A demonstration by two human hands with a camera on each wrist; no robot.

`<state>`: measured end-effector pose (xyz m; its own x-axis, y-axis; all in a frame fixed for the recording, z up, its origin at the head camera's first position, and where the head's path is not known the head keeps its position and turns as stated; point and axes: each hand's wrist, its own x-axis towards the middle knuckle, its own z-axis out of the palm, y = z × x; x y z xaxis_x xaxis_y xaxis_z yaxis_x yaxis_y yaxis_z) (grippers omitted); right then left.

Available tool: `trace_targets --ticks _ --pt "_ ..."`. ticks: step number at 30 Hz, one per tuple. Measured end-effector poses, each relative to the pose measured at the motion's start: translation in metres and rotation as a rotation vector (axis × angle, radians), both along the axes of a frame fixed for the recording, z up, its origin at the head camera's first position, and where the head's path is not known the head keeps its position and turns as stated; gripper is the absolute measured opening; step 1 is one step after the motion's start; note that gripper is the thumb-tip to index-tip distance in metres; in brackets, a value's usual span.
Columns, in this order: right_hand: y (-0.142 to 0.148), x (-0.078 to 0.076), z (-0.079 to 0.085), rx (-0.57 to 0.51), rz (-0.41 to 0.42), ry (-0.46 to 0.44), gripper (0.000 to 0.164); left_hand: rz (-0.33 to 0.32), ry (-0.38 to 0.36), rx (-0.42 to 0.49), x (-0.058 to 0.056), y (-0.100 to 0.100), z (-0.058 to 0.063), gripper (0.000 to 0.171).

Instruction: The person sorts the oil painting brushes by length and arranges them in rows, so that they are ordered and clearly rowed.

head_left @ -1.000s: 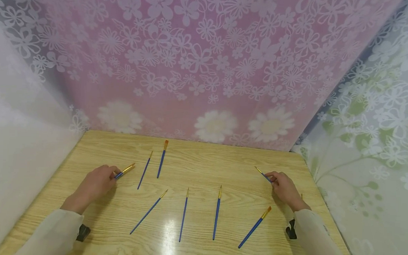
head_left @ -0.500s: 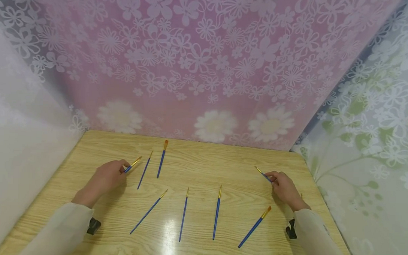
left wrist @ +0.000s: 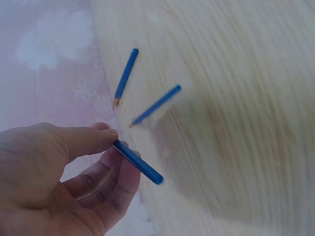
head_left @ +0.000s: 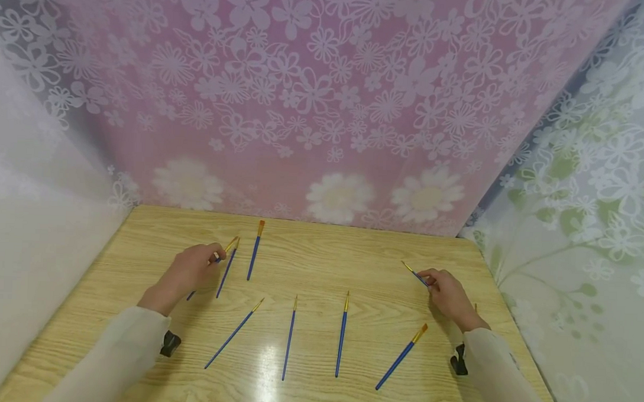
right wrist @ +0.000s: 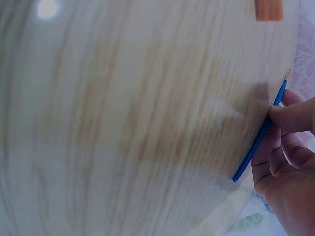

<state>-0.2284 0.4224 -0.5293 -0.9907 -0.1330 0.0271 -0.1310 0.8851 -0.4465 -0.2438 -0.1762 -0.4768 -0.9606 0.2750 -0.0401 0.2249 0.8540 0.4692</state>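
Note:
My left hand (head_left: 194, 266) pinches a blue-handled paintbrush (left wrist: 140, 163) between thumb and fingers, its bristle end pointing up and right. In the head view that tip overlaps a thin paintbrush (head_left: 226, 273) lying on the table, and a flat-tipped paintbrush (head_left: 254, 252) lies just right of it. At the right side, my right hand (head_left: 449, 294) pinches another slim blue paintbrush (right wrist: 258, 142) by its handle, the gold ferrule pointing away and to the left. The right wrist view shows thumb and fingers around that handle.
Several more paintbrushes lie across the front of the wood-grain table (head_left: 373, 262), among them a flat-tipped paintbrush (head_left: 402, 357) near the right forearm. A gold tip (head_left: 475, 308) shows behind the right wrist. Flowered cloth (head_left: 325, 106) hangs at the back and sides.
My left hand has moved right and away from me, carrying its paintbrush from the left side to beside the two lying at the back left. The right hand has stayed in place.

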Motion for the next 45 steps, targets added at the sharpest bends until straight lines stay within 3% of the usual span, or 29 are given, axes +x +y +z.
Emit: trace_targets --ticks 8,19,30,37,45 --pt "-0.001 0.0 -0.001 0.001 -0.005 0.012 0.037 -0.004 -0.004 0.012 -0.009 0.02 -0.001 0.025" --pt "0.002 -0.002 -0.001 0.0 -0.004 0.011 0.036 0.004 -0.01 0.104 -0.021 0.049 0.001 0.028" --pt "0.002 -0.003 -0.002 -0.011 -0.005 -0.007 0.036 0.032 -0.057 0.155 -0.039 0.071 -0.012 0.035" --pt "0.003 -0.005 -0.004 -0.01 -0.001 -0.006 0.036 0.039 -0.04 0.127 -0.05 0.082 -0.02 0.038" --pt "0.003 -0.004 -0.004 -0.008 -0.007 0.005 0.037 0.103 -0.08 0.119 -0.047 0.103 -0.009 0.044"
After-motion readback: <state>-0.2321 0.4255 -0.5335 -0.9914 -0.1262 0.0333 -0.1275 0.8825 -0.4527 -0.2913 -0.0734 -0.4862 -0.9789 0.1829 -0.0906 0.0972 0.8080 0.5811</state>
